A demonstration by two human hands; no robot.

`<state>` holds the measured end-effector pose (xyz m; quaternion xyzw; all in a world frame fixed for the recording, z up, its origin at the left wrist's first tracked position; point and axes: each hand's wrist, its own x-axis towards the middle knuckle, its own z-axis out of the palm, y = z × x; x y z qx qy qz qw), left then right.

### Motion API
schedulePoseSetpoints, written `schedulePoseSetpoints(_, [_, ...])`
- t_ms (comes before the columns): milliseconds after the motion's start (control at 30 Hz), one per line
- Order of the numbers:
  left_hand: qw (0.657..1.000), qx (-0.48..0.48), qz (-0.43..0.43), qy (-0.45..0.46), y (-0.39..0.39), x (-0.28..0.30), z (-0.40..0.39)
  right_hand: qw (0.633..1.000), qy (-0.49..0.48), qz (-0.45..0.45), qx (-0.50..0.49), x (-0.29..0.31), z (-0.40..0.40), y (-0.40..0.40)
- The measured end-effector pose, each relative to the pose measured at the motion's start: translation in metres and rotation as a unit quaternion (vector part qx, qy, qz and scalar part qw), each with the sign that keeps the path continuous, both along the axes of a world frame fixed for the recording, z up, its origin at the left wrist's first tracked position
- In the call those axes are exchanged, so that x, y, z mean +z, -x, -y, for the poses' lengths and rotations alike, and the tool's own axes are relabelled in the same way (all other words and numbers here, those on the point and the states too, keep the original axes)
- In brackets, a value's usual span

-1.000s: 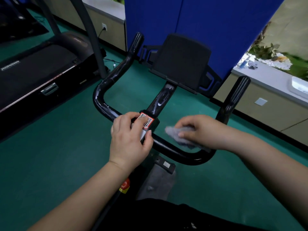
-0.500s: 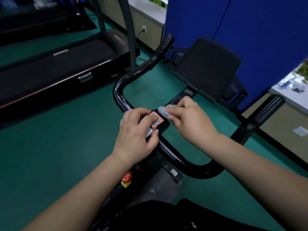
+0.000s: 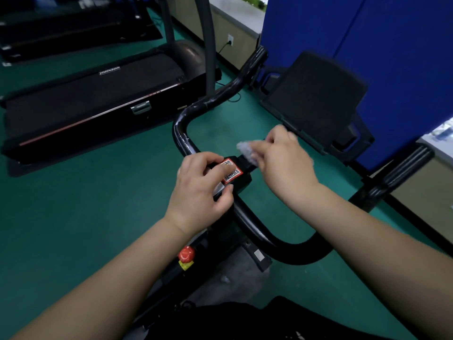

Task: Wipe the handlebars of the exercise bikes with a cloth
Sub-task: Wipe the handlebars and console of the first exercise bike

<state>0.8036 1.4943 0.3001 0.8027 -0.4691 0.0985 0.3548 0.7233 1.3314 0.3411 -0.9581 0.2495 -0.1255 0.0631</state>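
Nearest the camera: red knob on the bike frame, below the handlebar. Left hand grips the handlebar's centre clamp, fingers curled over it, thumb beside the red-edged QR sticker. Right hand pinches a grey cloth against the stem just past the sticker. Beyond: black tablet holder, treadmill on the left, blue partition.
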Motion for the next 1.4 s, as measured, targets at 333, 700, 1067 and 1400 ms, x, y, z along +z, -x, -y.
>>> schedulePoseSetpoints(333, [0.998,-0.044,-0.051,-0.021,-0.008,0.005,-0.002,1.000,-0.007,0.026,-0.013,-0.005,-0.024,0.003])
schedulePoseSetpoints(700, [0.992,-0.114,-0.038,0.033,-0.027,-0.003,0.001,0.983,0.009,0.100,-0.156,-0.012,-0.031,0.001])
schedulePoseSetpoints(1067, [0.989,-0.138,-0.024,0.043,-0.030,-0.005,0.000,0.957,0.063,0.034,-0.283,0.001,-0.022,-0.023])
schedulePoseSetpoints(1400, [0.990,-0.138,-0.023,0.035,-0.029,-0.004,-0.001,0.964,0.022,0.035,-0.263,0.008,-0.019,-0.031])
